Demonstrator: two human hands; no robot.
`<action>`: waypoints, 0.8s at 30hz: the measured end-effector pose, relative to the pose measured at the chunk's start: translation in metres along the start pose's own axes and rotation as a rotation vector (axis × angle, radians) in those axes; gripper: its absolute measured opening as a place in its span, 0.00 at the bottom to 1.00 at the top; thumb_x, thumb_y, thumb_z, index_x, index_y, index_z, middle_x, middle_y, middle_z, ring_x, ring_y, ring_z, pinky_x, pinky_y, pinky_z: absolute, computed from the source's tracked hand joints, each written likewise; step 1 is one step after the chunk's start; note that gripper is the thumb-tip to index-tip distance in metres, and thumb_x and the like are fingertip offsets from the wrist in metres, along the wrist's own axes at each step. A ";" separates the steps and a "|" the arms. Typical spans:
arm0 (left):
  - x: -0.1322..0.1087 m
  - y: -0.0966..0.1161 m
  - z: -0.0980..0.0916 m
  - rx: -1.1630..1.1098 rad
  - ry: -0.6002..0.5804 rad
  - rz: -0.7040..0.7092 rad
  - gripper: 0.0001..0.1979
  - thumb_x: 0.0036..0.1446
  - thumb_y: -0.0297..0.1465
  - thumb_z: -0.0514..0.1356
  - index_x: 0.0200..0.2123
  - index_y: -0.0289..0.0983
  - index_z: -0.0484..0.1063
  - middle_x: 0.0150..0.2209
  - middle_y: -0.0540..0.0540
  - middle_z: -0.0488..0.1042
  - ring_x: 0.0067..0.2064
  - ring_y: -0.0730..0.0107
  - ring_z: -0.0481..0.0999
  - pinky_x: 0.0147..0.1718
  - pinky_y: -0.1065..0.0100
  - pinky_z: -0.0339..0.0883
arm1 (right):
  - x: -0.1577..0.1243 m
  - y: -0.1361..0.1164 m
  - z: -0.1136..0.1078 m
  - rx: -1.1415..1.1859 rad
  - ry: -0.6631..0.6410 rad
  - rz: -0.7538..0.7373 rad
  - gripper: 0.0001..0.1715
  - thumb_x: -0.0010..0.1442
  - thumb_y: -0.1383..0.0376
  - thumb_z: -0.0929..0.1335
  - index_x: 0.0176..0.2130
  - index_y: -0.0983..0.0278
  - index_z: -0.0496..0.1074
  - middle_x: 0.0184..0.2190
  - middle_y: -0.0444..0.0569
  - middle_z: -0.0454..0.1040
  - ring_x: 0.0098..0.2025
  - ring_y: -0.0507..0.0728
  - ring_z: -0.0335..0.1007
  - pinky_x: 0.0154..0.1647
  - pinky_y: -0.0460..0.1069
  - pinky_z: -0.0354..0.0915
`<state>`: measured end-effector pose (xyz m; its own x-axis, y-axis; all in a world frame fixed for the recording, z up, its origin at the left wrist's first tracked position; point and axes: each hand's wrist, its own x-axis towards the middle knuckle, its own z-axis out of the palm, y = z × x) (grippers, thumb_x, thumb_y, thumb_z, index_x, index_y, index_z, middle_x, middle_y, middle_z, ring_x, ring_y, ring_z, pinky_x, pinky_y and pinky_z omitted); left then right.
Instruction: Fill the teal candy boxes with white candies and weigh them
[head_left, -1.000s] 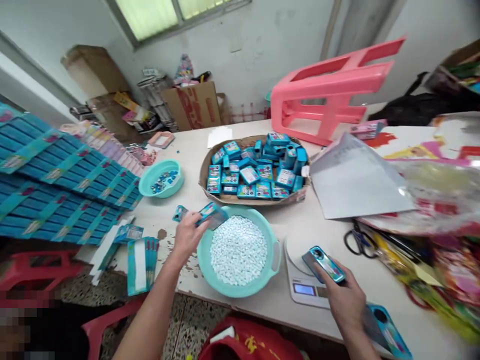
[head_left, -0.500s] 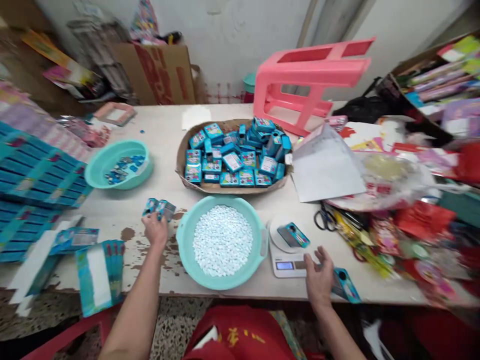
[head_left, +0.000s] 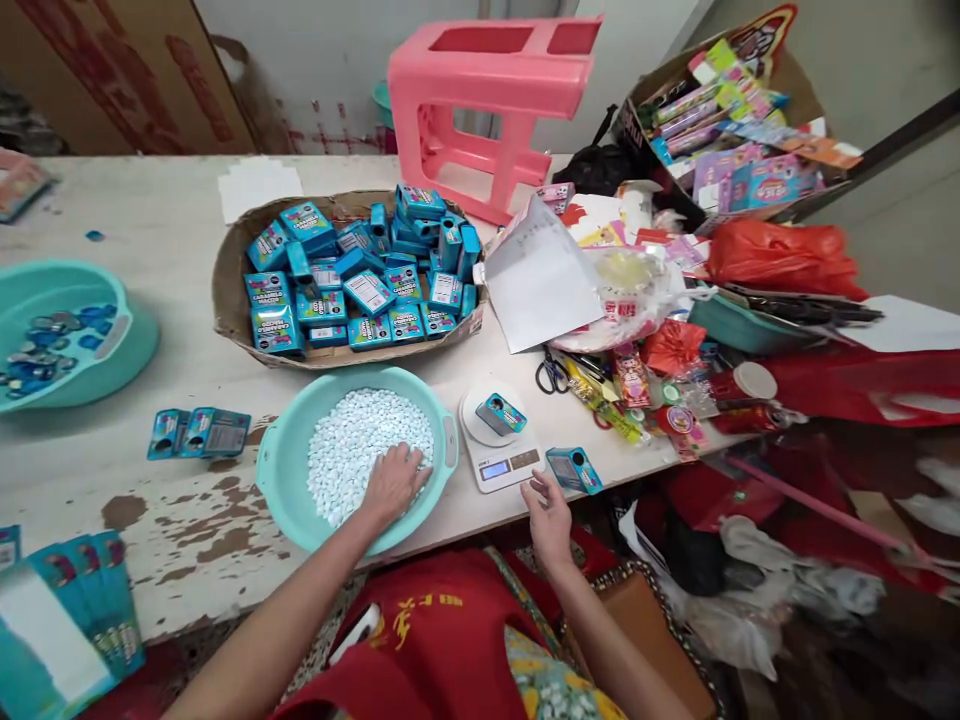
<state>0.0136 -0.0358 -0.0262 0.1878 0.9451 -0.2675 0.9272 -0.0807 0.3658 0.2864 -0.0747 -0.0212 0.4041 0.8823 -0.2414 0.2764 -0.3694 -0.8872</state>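
White candies [head_left: 349,440] fill a teal basin [head_left: 289,515] at the table's front. My left hand [head_left: 394,482] lies on the candies at the basin's right side, its fingers bent into them; whether it grips any is hidden. Right of the basin, a small blue box [head_left: 501,413] rests on the round plate of a white scale [head_left: 491,482]. My right hand [head_left: 547,508] is at the scale's front right corner, fingers apart and holding nothing. Just beyond it lies another blue box [head_left: 574,470]. Two flat blue boxes [head_left: 217,432] lie left of the basin.
A cardboard tray [head_left: 225,290] of blue boxes stands behind the basin. Another teal basin [head_left: 139,340] is at the left, near stacked blue cartons [head_left: 112,600]. Scissors [head_left: 553,372], paper [head_left: 544,285] and packets lie right. A pink stool [head_left: 495,75] stands behind.
My left hand has let go of the blue boxes on the left and moved into the candies. My right hand has drawn away from the box beside the scale. The view has turned right.
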 end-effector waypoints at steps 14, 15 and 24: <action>-0.001 -0.046 -0.044 -2.041 0.260 -0.790 0.11 0.50 0.38 0.59 0.27 0.37 0.63 0.20 0.53 0.64 0.16 0.79 0.62 0.13 0.77 0.48 | 0.075 -0.077 0.048 -0.080 -0.040 -0.291 0.32 0.45 0.51 0.72 0.45 0.67 0.70 0.39 0.51 0.73 0.42 0.59 0.68 0.46 0.56 0.64; -0.001 -0.046 -0.052 -2.073 0.273 -0.805 0.11 0.50 0.38 0.59 0.26 0.37 0.62 0.18 0.54 0.62 0.15 0.80 0.59 0.11 0.78 0.46 | 0.073 -0.089 0.048 -0.074 -0.060 -0.300 0.29 0.46 0.51 0.72 0.44 0.66 0.71 0.37 0.50 0.73 0.40 0.59 0.68 0.45 0.56 0.64; -0.013 0.001 -0.141 -2.122 0.634 -0.428 0.15 0.51 0.39 0.60 0.24 0.38 0.59 0.17 0.56 0.57 0.17 0.80 0.60 0.14 0.76 0.52 | -0.006 -0.155 0.102 -0.133 -0.591 -0.689 0.19 0.53 0.57 0.72 0.45 0.59 0.72 0.39 0.50 0.73 0.43 0.61 0.69 0.44 0.54 0.65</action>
<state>-0.0339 -0.0035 0.1029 -0.3605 0.7908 -0.4947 -0.7845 0.0298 0.6194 0.1521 0.0071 0.0773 -0.3891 0.9120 0.1296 0.4035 0.2952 -0.8661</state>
